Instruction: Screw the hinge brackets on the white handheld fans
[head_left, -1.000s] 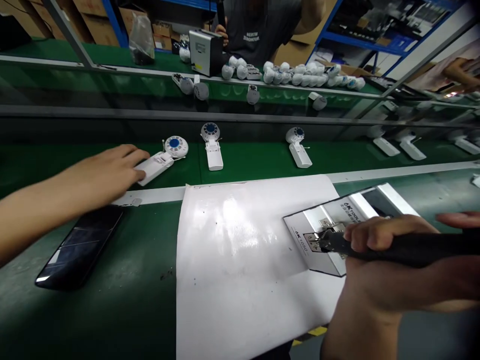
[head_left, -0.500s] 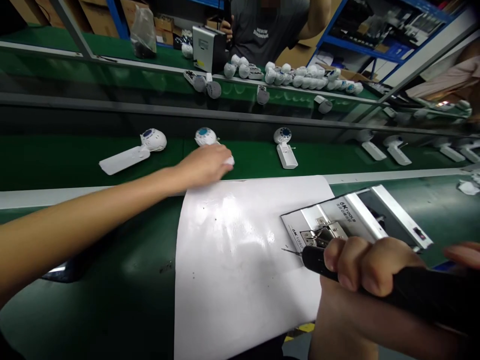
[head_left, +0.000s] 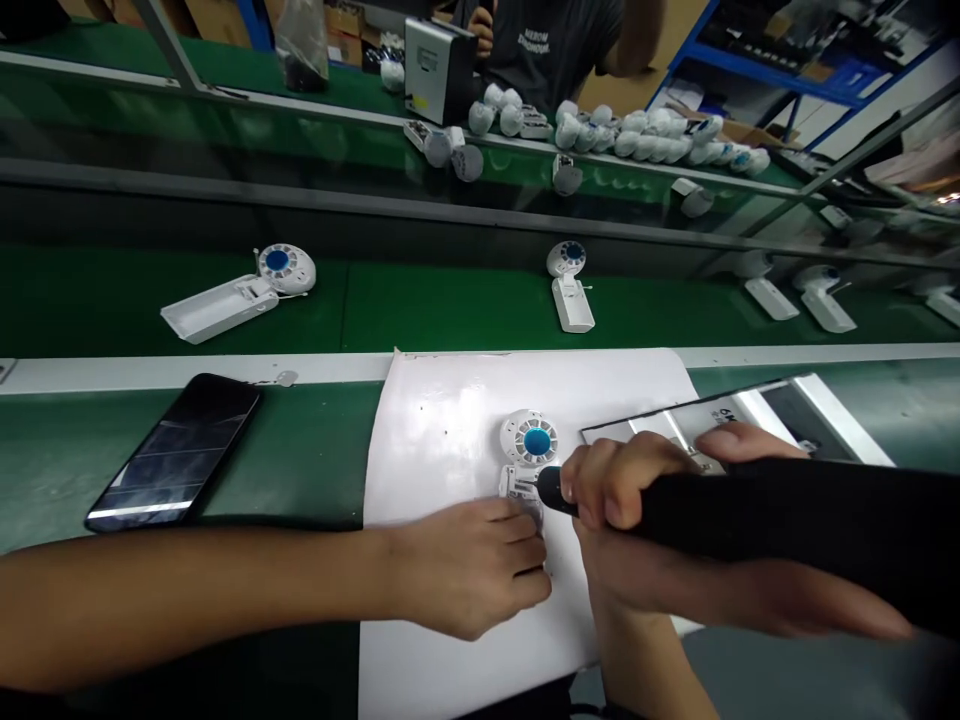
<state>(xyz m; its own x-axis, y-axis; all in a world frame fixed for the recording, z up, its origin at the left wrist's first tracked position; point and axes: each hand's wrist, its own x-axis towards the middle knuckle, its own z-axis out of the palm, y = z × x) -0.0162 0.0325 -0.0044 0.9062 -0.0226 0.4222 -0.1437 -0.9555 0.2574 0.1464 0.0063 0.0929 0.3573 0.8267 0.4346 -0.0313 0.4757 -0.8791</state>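
Note:
On the white sheet (head_left: 442,440) lies a white plastic housing (head_left: 517,437) with a round, vented head, a blue disc at its centre and a narrow handle part. My left hand (head_left: 480,565) is closed around the handle end, hiding most of it. A black electric screwdriver (head_left: 720,510) fills my right hand (head_left: 630,480), its fingers wrapped round the body. The screwdriver's tip meets the housing just below the round head; whether it sits in a screw cannot be seen. Behind my right hand stands the silver screw feeder (head_left: 757,410), partly covered.
A black phone (head_left: 176,450) lies at the left. Along the green conveyor belt (head_left: 420,300) rest similar white housings (head_left: 225,305), (head_left: 571,290). Many white round parts (head_left: 645,135) line the far ledge beside a metal box (head_left: 435,70). Opposite stands a person (head_left: 551,50) in a dark shirt.
My left hand has brought the housing from the belt onto the white sheet. My right hand has moved the screwdriver left, so its tip is now at the housing.

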